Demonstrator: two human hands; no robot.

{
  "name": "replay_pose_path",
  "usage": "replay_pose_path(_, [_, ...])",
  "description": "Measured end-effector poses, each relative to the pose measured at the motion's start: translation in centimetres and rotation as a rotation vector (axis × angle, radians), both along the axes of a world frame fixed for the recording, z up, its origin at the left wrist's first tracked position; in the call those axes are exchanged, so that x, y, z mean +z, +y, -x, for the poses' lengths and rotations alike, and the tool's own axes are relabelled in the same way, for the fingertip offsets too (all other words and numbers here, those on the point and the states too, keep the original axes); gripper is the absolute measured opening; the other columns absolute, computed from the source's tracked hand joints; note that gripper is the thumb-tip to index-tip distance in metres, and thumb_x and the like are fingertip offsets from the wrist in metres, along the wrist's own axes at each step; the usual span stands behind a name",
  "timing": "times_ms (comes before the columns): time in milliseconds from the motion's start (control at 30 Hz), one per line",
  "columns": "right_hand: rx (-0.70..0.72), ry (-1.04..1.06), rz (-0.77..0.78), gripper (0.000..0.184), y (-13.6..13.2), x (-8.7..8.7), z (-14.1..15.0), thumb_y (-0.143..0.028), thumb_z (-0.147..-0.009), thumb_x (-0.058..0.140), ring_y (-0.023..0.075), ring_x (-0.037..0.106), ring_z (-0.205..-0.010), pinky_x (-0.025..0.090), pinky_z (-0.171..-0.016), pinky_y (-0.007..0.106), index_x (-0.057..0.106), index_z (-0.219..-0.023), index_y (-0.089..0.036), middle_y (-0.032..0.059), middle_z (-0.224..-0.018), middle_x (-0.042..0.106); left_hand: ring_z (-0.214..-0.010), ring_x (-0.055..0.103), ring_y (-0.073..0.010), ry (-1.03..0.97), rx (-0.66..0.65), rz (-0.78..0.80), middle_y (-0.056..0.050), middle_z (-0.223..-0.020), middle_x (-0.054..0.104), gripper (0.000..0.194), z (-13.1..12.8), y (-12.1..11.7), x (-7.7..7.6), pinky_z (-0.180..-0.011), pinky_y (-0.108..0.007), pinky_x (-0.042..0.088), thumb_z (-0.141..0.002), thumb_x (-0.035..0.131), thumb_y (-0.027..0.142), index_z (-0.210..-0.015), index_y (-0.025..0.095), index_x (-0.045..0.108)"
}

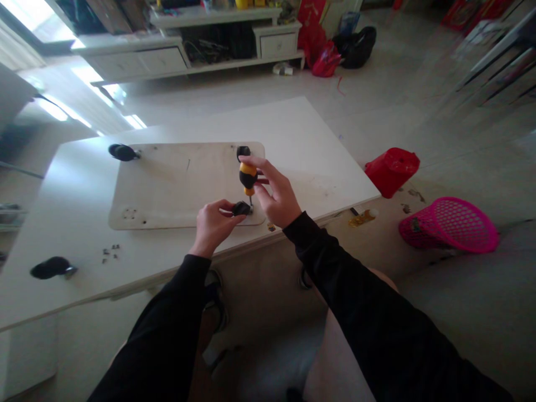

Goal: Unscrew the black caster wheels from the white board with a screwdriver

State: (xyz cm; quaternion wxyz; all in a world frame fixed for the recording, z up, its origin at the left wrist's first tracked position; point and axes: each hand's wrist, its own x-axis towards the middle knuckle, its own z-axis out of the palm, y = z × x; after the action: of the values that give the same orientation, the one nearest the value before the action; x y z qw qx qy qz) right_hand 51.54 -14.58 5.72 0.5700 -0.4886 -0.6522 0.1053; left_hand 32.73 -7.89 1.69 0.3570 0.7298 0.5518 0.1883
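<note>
A pale board with rounded corners lies flat on the white table. My right hand is closed around a yellow and black screwdriver, held upright with its tip down at the board's near right corner. There my left hand pinches a black caster wheel against the board, right beside the screwdriver's tip. Another caster wheel stands at the far right corner, partly behind the screwdriver. A third caster wheel sits at the far left corner. The near left corner shows only small holes.
On the white table, a loose caster wheel lies at the left, near several small screws. A red bin and a pink mesh basket are on the floor to the right. A white cabinet stands beyond.
</note>
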Motion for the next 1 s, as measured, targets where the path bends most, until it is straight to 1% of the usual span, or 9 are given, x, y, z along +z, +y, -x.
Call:
replay_pose_path(67, [-0.020,-0.002,0.013,0.054,-0.09,0.09,0.03,-0.009,-0.094,0.053,0.0181,0.068,-0.120,0.069,-0.095,0.034,0.056,-0.143,-0.030,0.0073,-0.141,0.066,-0.086,0.081,-0.0275,0.001,0.004,0.000,-0.005,-0.086,0.083,0.025,-0.01,0.04,-0.04,-0.075,-0.037,0.058,-0.069,0.091,0.036,-0.090,0.025,0.082])
replay_pose_path(133, [-0.077,0.011,0.017,0.045,-0.09,0.08,0.08,-0.018,-0.097,0.062,0.0184,0.068,-0.114,0.070,-0.089,0.034,0.059,-0.139,-0.031,0.0072,-0.133,0.064,-0.086,0.081,-0.0282,-0.001,0.009,0.002,-0.005,-0.085,0.083,0.025,-0.02,0.07,-0.10,-0.074,-0.036,0.058,-0.068,0.092,0.036,-0.088,0.024,0.081])
replay_pose_path(200, [-0.111,0.024,0.005,0.038,-0.03,-0.01,0.11,-0.023,-0.100,0.063,0.0177,0.068,-0.109,0.070,-0.087,0.034,0.060,-0.137,-0.031,0.0066,-0.127,0.063,-0.087,0.081,-0.0286,-0.003,0.012,0.004,-0.006,-0.085,0.082,0.025,-0.04,0.06,-0.08,-0.074,-0.036,0.058,-0.068,0.092,0.036,-0.088,0.024,0.080])
replay_pose_path(400, [-0.056,-0.039,-0.090,0.051,0.10,-0.23,0.06,-0.009,-0.099,0.047,0.0178,0.067,-0.125,0.068,-0.098,0.035,0.051,-0.146,-0.028,0.0074,-0.139,0.066,-0.085,0.081,-0.0275,0.010,0.004,0.003,-0.005,-0.086,0.083,0.024,-0.10,-0.11,0.34,-0.080,-0.040,0.058,-0.070,0.091,0.033,-0.089,0.024,0.081])
replay_pose_path(567, [-0.090,-0.029,-0.078,0.035,0.10,-0.13,-0.01,-0.021,-0.102,0.060,0.0184,0.068,-0.117,0.069,-0.094,0.034,0.057,-0.137,-0.028,0.0071,-0.129,0.065,-0.086,0.081,-0.0275,-0.012,0.003,0.004,-0.005,-0.086,0.083,0.024,0.04,0.10,-0.05,-0.076,-0.038,0.058,-0.069,0.091,0.034,-0.088,0.024,0.080])
replay_pose_path(633, [-0.096,-0.017,-0.066,0.032,0.11,-0.20,-0.04,-0.022,-0.103,0.060,0.0181,0.068,-0.116,0.069,-0.095,0.034,0.059,-0.135,-0.029,0.0066,-0.128,0.066,-0.086,0.081,-0.0273,-0.012,0.008,0.011,-0.006,-0.087,0.083,0.025,0.08,0.15,-0.10,-0.075,-0.037,0.058,-0.069,0.091,0.034,-0.088,0.023,0.080])
replay_pose_path(800, [-0.074,0.003,-0.060,0.047,0.11,-0.53,0.05,-0.013,-0.101,0.048,0.0190,0.068,-0.121,0.068,-0.099,0.037,0.051,-0.145,-0.029,0.0089,-0.142,0.065,-0.086,0.080,-0.0270,-0.001,-0.007,0.011,-0.006,-0.089,0.083,0.026,0.11,0.12,0.16,-0.076,-0.037,0.057,-0.069,0.091,0.034,-0.089,0.022,0.080])
replay_pose_path(900, [-0.108,-0.008,-0.038,0.045,0.02,-0.43,0.14,-0.016,-0.100,0.054,0.0209,0.065,-0.123,0.068,-0.096,0.037,0.053,-0.143,-0.028,0.0097,-0.140,0.062,-0.085,0.080,-0.0265,-0.017,-0.005,0.020,-0.006,-0.088,0.083,0.026,0.17,0.22,-0.06,-0.075,-0.036,0.057,-0.069,0.090,0.034,-0.090,0.022,0.079])
replay_pose_path(1000, [-0.145,0.001,-0.014,0.040,-0.04,-0.24,0.16,-0.022,-0.101,0.062,0.0197,0.065,-0.115,0.069,-0.089,0.034,0.058,-0.140,-0.029,0.0083,-0.131,0.061,-0.084,0.080,-0.0263,-0.026,0.000,0.026,-0.005,-0.086,0.083,0.027,0.21,0.37,-0.40,-0.074,-0.036,0.057,-0.068,0.091,0.034,-0.090,0.022,0.080])
